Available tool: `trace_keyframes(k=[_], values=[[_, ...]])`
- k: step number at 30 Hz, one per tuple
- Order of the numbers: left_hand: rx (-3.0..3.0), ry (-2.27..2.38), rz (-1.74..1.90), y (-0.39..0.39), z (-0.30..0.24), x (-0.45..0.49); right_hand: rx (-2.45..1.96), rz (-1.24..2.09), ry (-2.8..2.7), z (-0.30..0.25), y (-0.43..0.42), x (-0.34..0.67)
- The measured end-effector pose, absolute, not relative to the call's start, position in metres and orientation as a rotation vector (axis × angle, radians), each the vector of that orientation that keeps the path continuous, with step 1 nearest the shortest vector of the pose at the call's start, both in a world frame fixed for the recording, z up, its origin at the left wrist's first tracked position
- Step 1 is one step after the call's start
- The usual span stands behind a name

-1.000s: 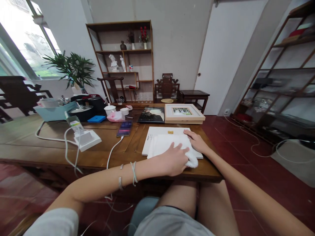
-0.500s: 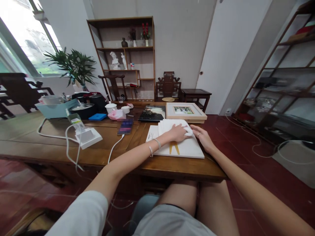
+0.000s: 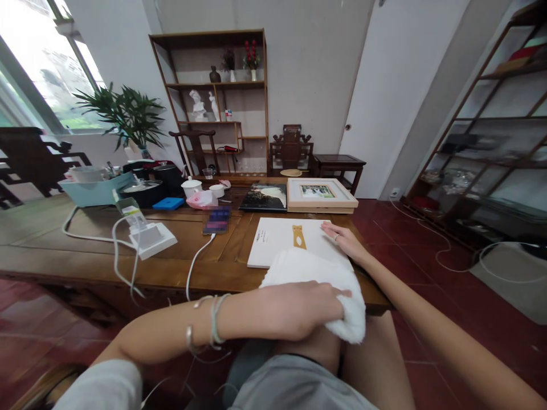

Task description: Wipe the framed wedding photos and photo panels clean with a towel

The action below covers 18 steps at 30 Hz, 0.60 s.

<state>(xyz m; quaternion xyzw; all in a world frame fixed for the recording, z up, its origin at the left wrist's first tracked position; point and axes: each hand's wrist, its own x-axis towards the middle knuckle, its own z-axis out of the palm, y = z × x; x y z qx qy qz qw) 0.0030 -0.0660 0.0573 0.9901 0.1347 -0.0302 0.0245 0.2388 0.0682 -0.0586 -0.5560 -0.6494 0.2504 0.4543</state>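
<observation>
A white board (image 3: 277,242) with a small gold mark (image 3: 299,236) lies flat on the wooden table (image 3: 85,250) in front of me. My left hand (image 3: 294,307) is closed on a white cloth (image 3: 325,285), held at the board's near edge over the table's front. The cloth covers the board's near right part and hangs past the table edge. My right hand (image 3: 346,239) rests flat on the board's right side, fingers stretched out, a ring on one finger.
Beyond the board lie a wood-framed picture (image 3: 320,195), a dark photo print (image 3: 264,197) and a phone (image 3: 217,221) on a white cable. A white charger box (image 3: 151,238), blue tray (image 3: 96,191), pots and cups stand to the left. Shelves stand behind and at the right.
My left hand has drawn the cloth back from the board's far part to its near edge, baring the gold mark. My right hand stays on the right side.
</observation>
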Motion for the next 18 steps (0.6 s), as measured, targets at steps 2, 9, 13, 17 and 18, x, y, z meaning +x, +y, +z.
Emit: trace_keyframes(k=[2, 9, 13, 17, 18], values=[[2.992, 0.436, -0.13, -0.057, 0.072, -0.012, -1.397, 0.581, -1.637, -0.061, 0.069, 0.239], [3.12, 0.951, 0.497, 0.041, 0.093, -0.045, -1.503, 0.454, -1.725, -0.065, 0.07, 0.238], [3.196, 1.024, 0.622, 0.086, 0.058, -0.051, -1.5, 0.41, -1.759, -0.065, 0.07, 0.238], [3.107, 1.057, 0.198, 0.094, 0.012, -0.046, -1.518, 0.382, -1.781, -0.063, 0.069, 0.237], [3.082, 1.055, 0.151, 0.093, 0.004, -0.044, -1.526, 0.378, -1.789, -0.063, 0.069, 0.237]])
